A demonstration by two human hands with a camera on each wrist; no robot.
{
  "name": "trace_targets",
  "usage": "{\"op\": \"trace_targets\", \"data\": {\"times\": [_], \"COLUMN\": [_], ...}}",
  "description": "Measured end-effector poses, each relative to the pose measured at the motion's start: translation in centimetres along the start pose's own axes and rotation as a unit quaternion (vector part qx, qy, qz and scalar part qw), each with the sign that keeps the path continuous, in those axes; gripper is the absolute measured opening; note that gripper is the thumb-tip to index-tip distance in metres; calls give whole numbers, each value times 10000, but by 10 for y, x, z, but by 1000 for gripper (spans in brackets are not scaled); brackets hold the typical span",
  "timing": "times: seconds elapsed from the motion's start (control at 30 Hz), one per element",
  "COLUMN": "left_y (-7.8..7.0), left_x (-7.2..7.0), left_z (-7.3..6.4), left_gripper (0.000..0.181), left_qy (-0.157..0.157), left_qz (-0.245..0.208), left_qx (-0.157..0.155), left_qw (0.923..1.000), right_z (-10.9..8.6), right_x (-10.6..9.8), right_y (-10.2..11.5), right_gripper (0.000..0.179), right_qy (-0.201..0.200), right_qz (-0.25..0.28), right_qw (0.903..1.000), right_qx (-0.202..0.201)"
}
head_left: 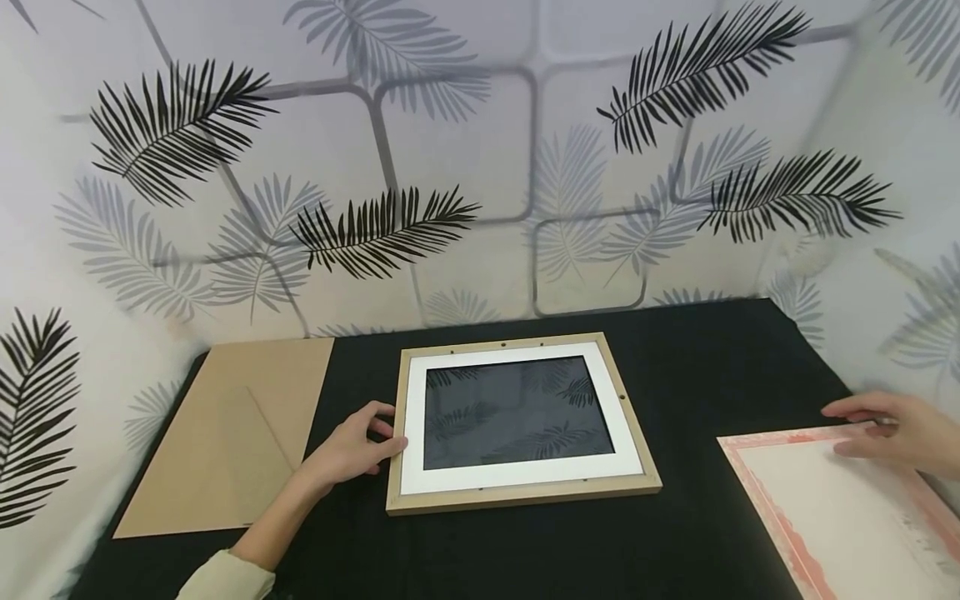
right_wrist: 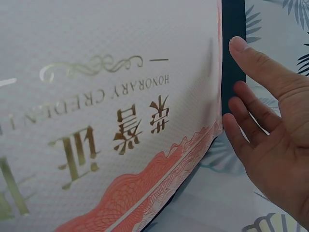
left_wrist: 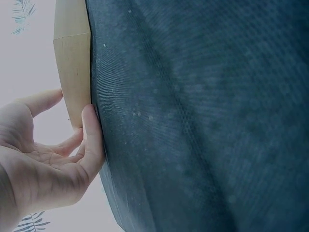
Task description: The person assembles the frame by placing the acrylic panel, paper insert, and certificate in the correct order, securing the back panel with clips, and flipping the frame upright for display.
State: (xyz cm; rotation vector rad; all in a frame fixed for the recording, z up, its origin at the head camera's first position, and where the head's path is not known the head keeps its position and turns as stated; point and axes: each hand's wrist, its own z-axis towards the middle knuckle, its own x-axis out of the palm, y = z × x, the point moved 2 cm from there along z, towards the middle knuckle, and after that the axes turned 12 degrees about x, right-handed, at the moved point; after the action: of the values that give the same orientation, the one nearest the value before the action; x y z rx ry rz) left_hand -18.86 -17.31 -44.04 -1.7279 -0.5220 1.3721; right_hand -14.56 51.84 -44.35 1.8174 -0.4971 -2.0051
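Left hand (head_left: 352, 446) pinches the left edge of the wooden frame (head_left: 525, 497), which lies mid-cloth. Right hand (head_left: 903, 433) loosely open, gripping nothing, at the far edge of the certificate (head_left: 847, 517); contact hard to judge. Black cloth (head_left: 690, 358) separates frame from certificate, and frame from brown board (head_left: 217, 433).

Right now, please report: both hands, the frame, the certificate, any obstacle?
Left hand grips wooden frame at left edge. Right hand at far edge of certificate, contact unclear. Frame on black cloth. No obstacle seen between frame and certificate.
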Motion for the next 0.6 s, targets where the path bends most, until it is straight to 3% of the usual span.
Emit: {"op": "trace_targets", "data": {"times": [0.33,0.6], "left_y": [1,1], "left_x": [0,-1], "left_z": [0,0], "left_gripper": [57,54], "left_qy": [-29,-88], "left_qz": [-35,-24], "left_qx": [37,-36], "left_qw": [10000,10000], "right_z": [1,1], "right_x": [5,10], "right_y": [-6,-4], "right_gripper": [54,49], "right_qy": [-8,48], "right_qz": [-446,-674], "right_qw": [9984,9969], "right_qx": [-360,-401]}}
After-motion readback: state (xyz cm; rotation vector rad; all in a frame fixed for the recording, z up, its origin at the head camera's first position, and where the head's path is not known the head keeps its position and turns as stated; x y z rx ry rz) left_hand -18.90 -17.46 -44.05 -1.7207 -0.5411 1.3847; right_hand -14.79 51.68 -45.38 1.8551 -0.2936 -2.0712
